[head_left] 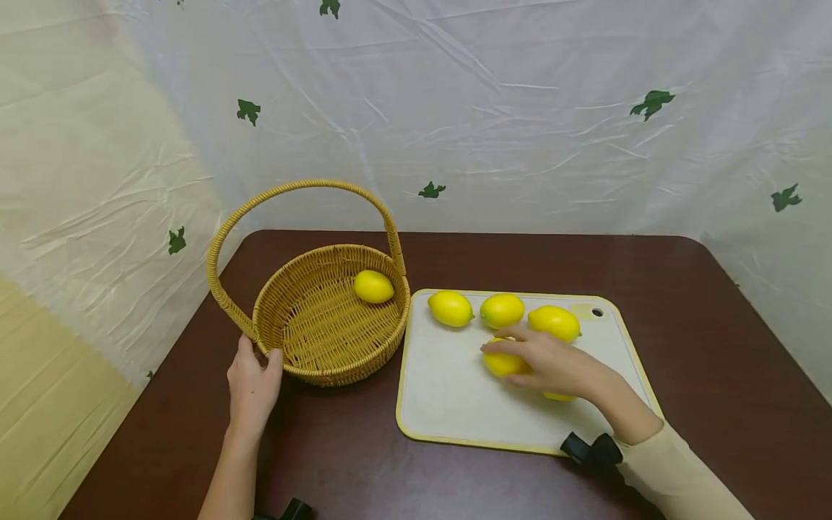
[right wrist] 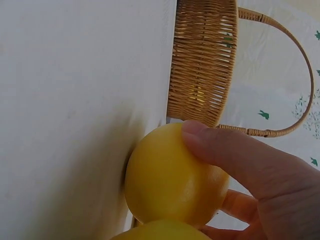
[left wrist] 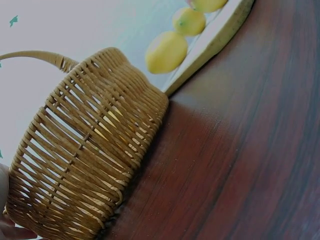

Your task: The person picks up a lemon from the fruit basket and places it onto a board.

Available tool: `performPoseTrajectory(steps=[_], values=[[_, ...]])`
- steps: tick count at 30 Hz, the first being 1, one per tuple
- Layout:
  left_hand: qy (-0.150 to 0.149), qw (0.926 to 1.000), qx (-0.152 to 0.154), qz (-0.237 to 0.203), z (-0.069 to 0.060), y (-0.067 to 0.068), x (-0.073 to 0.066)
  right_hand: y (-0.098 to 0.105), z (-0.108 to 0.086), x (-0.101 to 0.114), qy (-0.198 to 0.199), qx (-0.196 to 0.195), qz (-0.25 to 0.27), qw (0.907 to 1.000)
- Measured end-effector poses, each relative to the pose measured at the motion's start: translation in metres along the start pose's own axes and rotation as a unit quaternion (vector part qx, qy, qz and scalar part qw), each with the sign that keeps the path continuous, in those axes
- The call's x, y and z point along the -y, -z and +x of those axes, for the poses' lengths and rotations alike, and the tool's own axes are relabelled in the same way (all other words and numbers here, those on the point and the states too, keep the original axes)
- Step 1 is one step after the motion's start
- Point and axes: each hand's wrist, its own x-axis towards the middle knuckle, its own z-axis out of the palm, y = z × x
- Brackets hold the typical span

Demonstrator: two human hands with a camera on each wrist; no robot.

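My left hand [head_left: 251,386] grips the near left rim of a round wicker basket [head_left: 318,339], by the foot of its tall arched handle. One lemon [head_left: 373,287] lies inside, against the basket's right wall. Over the white cutting board [head_left: 448,412], my right hand [head_left: 552,362] holds a lemon [right wrist: 167,172] between thumb and fingers; in the right wrist view it appears close to the board's surface. Another lemon [head_left: 560,396] is mostly hidden beneath that hand. Behind it, three lemons stand in a row, the leftmost lemon [head_left: 451,308] nearest the basket.
Basket and board stand side by side, nearly touching, on a dark brown table [head_left: 351,448]. A pale sheet [head_left: 520,144] with green leaf shapes hangs behind the table. The board has a yellow edge and a small hole [head_left: 597,312] at its far right corner.
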Motion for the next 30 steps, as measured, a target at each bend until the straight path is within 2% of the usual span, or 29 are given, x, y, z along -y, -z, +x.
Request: performPoseTrajectory(steps=[30], values=[[0.000,1.0000,0.000,0.002,0.0000,-0.0007,0.0010,-0.0007,0.0049,0.0024,0.027,-0.036,-0.012,0.9989]])
